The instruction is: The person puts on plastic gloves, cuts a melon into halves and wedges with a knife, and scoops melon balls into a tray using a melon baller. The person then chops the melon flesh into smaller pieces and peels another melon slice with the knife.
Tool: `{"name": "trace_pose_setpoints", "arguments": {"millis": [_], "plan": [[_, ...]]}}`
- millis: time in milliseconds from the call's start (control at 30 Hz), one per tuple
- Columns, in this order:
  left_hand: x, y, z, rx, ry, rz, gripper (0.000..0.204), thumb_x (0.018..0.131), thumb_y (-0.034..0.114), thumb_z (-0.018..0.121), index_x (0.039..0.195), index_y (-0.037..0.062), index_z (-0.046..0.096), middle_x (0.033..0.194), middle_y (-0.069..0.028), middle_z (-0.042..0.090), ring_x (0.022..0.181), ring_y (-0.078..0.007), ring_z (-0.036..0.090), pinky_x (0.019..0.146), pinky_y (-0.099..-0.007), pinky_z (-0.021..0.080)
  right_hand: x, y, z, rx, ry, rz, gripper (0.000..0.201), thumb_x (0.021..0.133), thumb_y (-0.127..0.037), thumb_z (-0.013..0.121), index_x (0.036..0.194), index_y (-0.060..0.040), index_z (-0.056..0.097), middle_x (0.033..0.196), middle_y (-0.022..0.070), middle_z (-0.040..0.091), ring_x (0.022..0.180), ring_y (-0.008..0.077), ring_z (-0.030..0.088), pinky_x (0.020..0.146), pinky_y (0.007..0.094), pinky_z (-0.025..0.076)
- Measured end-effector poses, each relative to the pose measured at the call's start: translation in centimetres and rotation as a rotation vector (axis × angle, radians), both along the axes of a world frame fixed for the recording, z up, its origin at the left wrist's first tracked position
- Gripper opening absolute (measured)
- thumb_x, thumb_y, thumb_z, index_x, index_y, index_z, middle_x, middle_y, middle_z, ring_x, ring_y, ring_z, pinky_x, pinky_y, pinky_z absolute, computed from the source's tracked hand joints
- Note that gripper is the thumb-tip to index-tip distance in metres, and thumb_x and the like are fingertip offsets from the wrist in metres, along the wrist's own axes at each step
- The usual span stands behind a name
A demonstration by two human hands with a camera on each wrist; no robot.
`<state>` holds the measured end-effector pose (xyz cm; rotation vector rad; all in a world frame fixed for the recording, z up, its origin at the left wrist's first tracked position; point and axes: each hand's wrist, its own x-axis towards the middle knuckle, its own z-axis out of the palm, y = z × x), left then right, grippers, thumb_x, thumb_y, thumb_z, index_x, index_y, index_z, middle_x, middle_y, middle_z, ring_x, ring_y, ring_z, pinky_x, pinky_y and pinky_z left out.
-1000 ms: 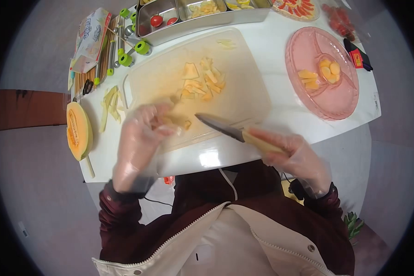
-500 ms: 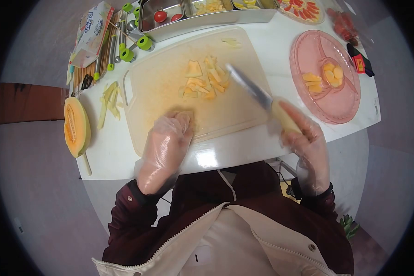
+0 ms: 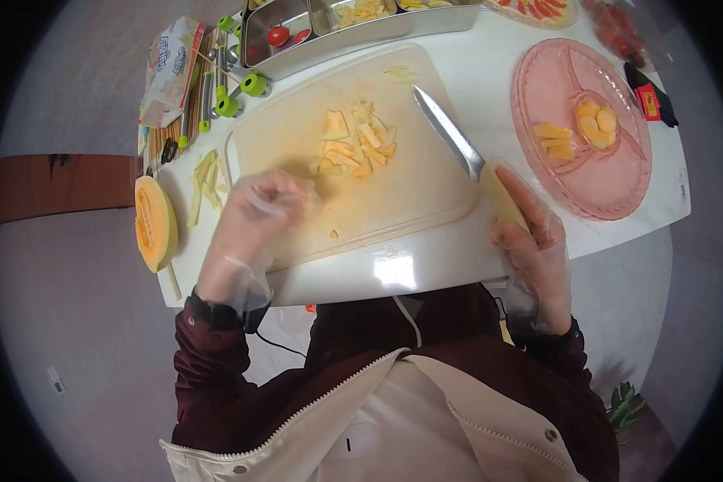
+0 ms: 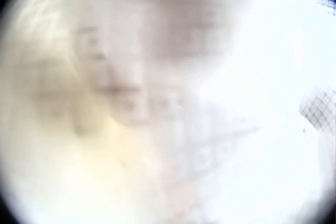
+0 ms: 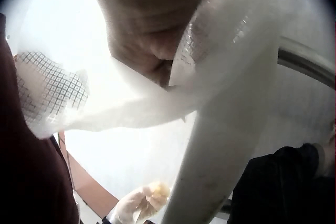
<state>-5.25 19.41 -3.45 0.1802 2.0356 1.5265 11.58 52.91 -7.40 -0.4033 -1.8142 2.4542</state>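
Observation:
My left hand, in a clear plastic glove, is over the near left part of the cutting board. Its curled fingers pinch a small pale-orange melon piece, seen in the right wrist view. Gloved as well, my right hand grips a knife by its pale handle, blade tipped toward the board's far right. Cut melon pieces lie mid-board, and a small orange scrap sits near the front edge. Glove plastic and glare blur most of the left wrist view.
Half a melon and peel strips lie left of the board. A pink divided plate with melon pieces stands right. Behind are a steel tray of fruit and green-ended tools.
The knife has swung from low over the board, pointing left, to upright at its right side. My left hand came down on the board, then drew back left, exposing the small scrap.

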Motion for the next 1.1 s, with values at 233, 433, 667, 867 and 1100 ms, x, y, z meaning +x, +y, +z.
{"name": "trace_pose_setpoints", "arguments": {"millis": [233,433,667,867,1100], "plan": [[3.8,3.3,1.9,-0.472,0.226,-0.157,0.013,0.084,0.002,0.068,0.095,-0.0045,0.072,0.087,-0.0129,0.071,0.082,-0.0178,0.067,0.077,-0.0316,0.054,0.4,0.3,-0.2,0.015,-0.019,0.04,0.065,0.089,0.01,0.057,0.152,-0.0041,0.055,0.133,0.0032,0.065,0.093,0.0059,0.06,0.088,0.0229,0.049],[4.8,4.3,2.6,-0.458,0.35,-0.216,0.024,0.084,0.007,0.072,0.105,-0.0052,0.071,0.086,-0.0171,0.068,0.078,-0.0312,0.066,0.074,-0.0383,0.054,0.1,0.1,0.4,0.06,-0.041,0.023,0.064,0.089,0.009,0.058,0.152,-0.005,0.055,0.13,0.0022,0.066,0.093,0.006,0.06,0.088,0.023,0.049],[4.4,4.3,1.6,-0.577,0.649,-0.395,0.022,0.083,0.01,0.075,0.103,0.0004,0.071,0.09,-0.0225,0.066,0.084,-0.0406,0.065,0.073,-0.0439,0.055,0.3,0.2,0.0,0.08,-0.08,0.047,0.065,0.089,0.007,0.06,0.152,-0.0072,0.055,0.132,0.0037,0.066,0.101,0.0075,0.062,0.093,0.0241,0.049],[5.4,5.9,1.3,-0.623,0.831,-0.449,0.009,0.079,0.006,0.069,0.084,0.0015,0.064,0.078,-0.0194,0.061,0.075,-0.0406,0.061,0.067,-0.0449,0.051,0.2,0.6,0.2,0.35,0.068,0.121,0.063,0.092,-0.002,0.061,0.154,-0.0086,0.053,0.147,0.0127,0.063,0.126,0.0174,0.061,0.107,0.0302,0.045],[4.5,7.0,2.9,-0.671,0.674,-0.469,0.009,0.075,-0.004,0.064,0.081,0.0026,0.063,0.074,-0.0188,0.061,0.073,-0.0373,0.062,0.066,-0.0412,0.051,0.1,1.0,0.0,0.213,0.078,0.164,0.06,0.097,-0.005,0.059,0.156,-0.0102,0.05,0.09,-0.0009,0.067,0.074,0.0067,0.057,0.071,0.0241,0.049]]}}
